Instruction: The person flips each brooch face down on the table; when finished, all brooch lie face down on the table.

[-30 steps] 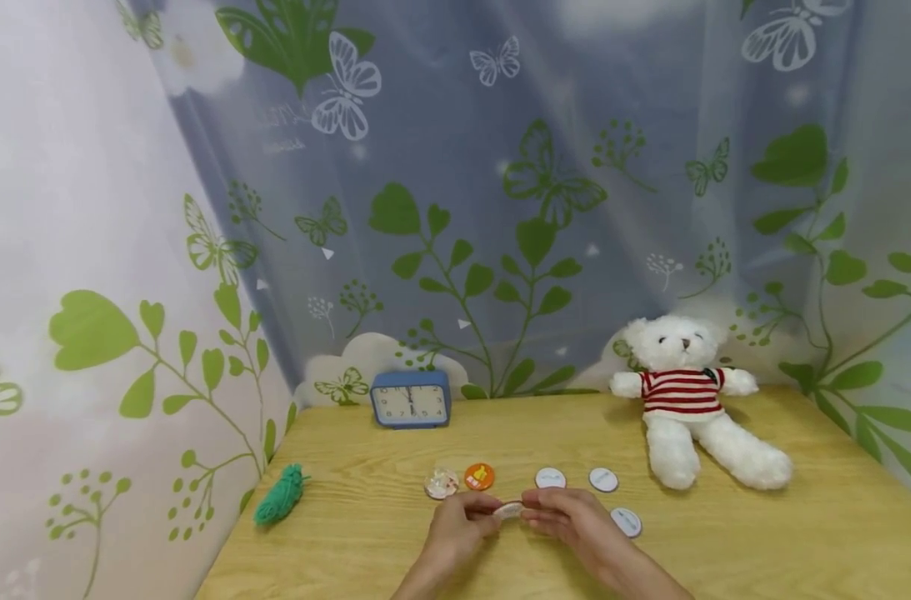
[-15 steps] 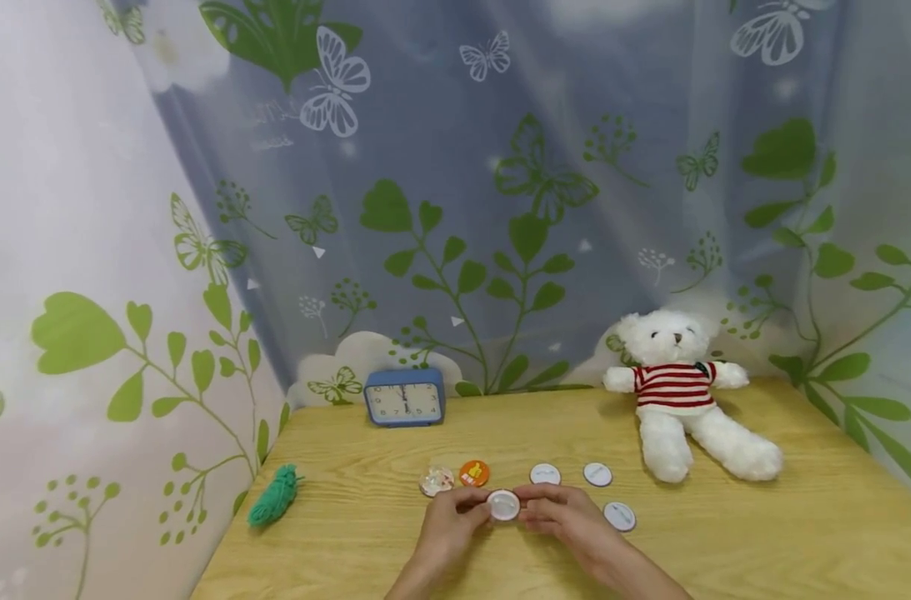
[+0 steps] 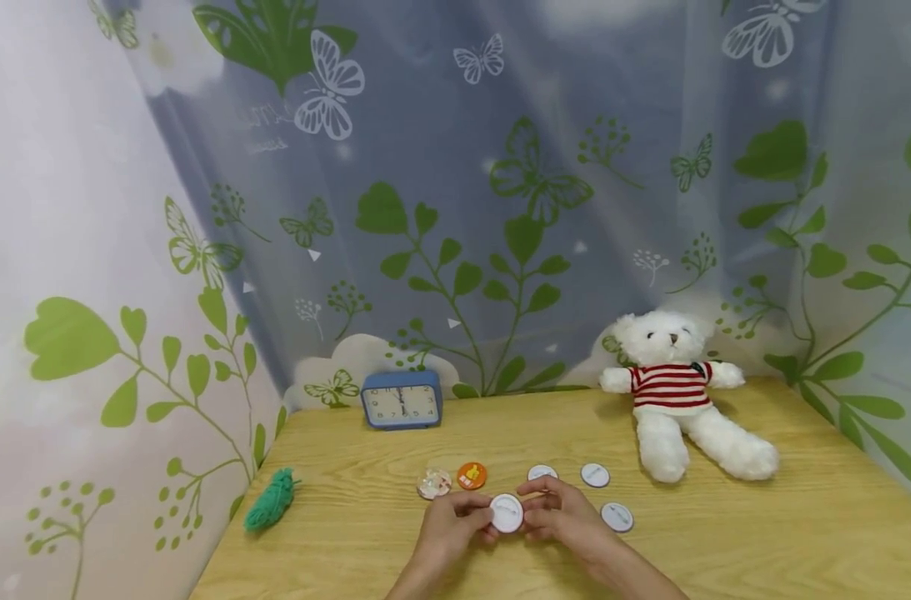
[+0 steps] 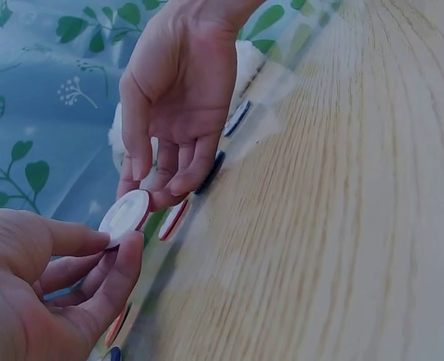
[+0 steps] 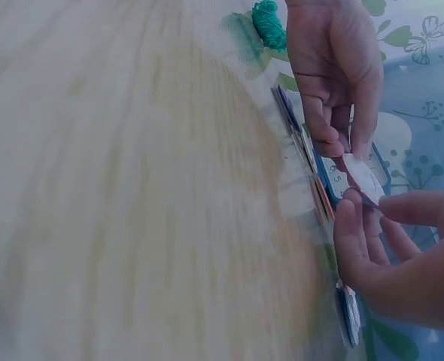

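A round white-backed button badge with a pin across its back is held up above the table, pin side facing the head camera. My left hand pinches its left edge between thumb and fingers, clearly seen in the left wrist view. At the opposite edge, the bent fingers of my right hand hold the badge by its rim, and in the right wrist view the fingertips meet that rim. Several other badges lie beyond the hands: an orange one, a pale patterned one, and white-backed ones.
A blue alarm clock stands at the back of the wooden table. To the right sits a white teddy bear in a striped shirt. A green yarn bundle lies near the left edge. Patterned curtains hang behind.
The badge has turned from nearly edge-on to showing its pin-backed face fully. My right fingers have shifted and bent more at its rim. The whole head view has drifted slightly.
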Demonstrator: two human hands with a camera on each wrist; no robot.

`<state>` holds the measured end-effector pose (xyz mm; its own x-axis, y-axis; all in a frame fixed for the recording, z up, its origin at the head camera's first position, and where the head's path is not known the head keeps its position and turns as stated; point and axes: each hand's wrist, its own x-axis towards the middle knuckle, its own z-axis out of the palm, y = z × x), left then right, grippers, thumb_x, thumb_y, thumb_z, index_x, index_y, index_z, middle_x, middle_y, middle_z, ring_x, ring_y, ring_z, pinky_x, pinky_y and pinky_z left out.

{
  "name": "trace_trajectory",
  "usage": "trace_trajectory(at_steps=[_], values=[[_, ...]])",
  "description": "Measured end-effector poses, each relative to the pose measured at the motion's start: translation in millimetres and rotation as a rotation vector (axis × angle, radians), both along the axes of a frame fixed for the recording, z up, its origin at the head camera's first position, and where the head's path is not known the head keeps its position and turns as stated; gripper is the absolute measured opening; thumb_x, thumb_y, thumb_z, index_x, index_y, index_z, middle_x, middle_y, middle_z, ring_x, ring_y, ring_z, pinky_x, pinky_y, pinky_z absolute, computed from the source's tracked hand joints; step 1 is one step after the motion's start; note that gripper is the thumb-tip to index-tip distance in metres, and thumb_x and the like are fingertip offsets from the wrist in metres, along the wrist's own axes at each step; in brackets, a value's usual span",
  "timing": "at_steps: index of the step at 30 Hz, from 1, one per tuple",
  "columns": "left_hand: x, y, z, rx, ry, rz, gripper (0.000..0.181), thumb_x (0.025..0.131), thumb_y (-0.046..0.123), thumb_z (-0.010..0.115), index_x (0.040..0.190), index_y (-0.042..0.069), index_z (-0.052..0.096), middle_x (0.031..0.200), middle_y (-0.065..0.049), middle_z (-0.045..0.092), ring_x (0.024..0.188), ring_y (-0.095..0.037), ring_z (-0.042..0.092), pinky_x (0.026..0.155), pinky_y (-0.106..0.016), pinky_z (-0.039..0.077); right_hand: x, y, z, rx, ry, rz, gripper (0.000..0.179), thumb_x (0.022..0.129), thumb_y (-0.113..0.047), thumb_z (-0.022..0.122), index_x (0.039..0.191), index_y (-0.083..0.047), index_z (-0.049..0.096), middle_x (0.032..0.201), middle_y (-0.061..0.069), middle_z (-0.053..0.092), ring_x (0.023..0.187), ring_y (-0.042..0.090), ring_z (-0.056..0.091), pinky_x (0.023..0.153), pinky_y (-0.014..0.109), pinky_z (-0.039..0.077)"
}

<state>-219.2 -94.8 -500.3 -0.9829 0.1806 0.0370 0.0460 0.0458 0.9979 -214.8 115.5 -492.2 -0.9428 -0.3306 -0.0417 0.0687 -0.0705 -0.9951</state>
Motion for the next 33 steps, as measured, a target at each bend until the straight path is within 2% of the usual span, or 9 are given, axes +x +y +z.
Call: trace_trajectory(at_steps=[7, 13, 17, 26, 33], values=[[1.5, 0.4, 3.7, 0.037, -0.022, -0.012, 0.030, 0.091, -0.008, 0.068, 0.119, -0.015, 0.064, 0.085, -0.019, 0.074, 0.062, -0.015, 0.070, 0.064, -0.033, 0.064, -1.1, 0.0, 1.3, -0.008, -0.003, -0.021, 0.036, 0.094, 0.003, 0.067, 0.126, 0.013, 0.053, 0.103, 0.014, 0.067, 0.086, 0.021, 0.070, 0.074, 0.031, 0.062], [2.6, 0.7, 2.1, 0.061, -0.026, -0.014, 0.028, 0.089, -0.010, 0.068, 0.117, -0.015, 0.064, 0.084, -0.021, 0.074, 0.063, -0.017, 0.071, 0.064, -0.033, 0.064, -0.4, -0.4, -0.5, -0.020, 0.012, -0.011, 0.037, 0.092, 0.005, 0.067, 0.124, 0.017, 0.054, 0.100, 0.013, 0.067, 0.083, 0.020, 0.070, 0.073, 0.029, 0.062], [2.2, 0.6, -0.9, 0.067, -0.032, -0.011, 0.030, 0.087, -0.013, 0.069, 0.116, -0.015, 0.064, 0.087, -0.023, 0.074, 0.065, -0.019, 0.072, 0.067, -0.035, 0.064, -2.3, -2.8, -3.4, -0.003, 0.018, -0.041, 0.036, 0.089, 0.008, 0.067, 0.122, 0.017, 0.057, 0.100, 0.014, 0.067, 0.083, 0.019, 0.068, 0.073, 0.028, 0.062], [-1.0, 1.0, -1.0, 0.053, -0.048, -0.013, 0.044, 0.079, -0.017, 0.074, 0.121, -0.015, 0.062, 0.091, -0.017, 0.074, 0.072, -0.019, 0.073, 0.072, -0.035, 0.064, -6.4, -4.4, -3.7, -0.009, 0.007, -0.077, 0.034, 0.087, 0.011, 0.069, 0.119, 0.018, 0.059, 0.098, 0.014, 0.067, 0.082, 0.017, 0.068, 0.075, 0.029, 0.063], [0.0, 1.3, -1.4, 0.013, -0.029, 0.024, 0.041, 0.079, -0.016, 0.074, 0.118, -0.016, 0.063, 0.090, -0.018, 0.072, 0.071, -0.017, 0.070, 0.070, -0.034, 0.064, -8.0, -4.2, -4.0, 0.009, 0.005, -0.053, 0.035, 0.089, 0.012, 0.067, 0.122, 0.023, 0.060, 0.104, 0.019, 0.074, 0.087, 0.016, 0.072, 0.079, 0.029, 0.063]])
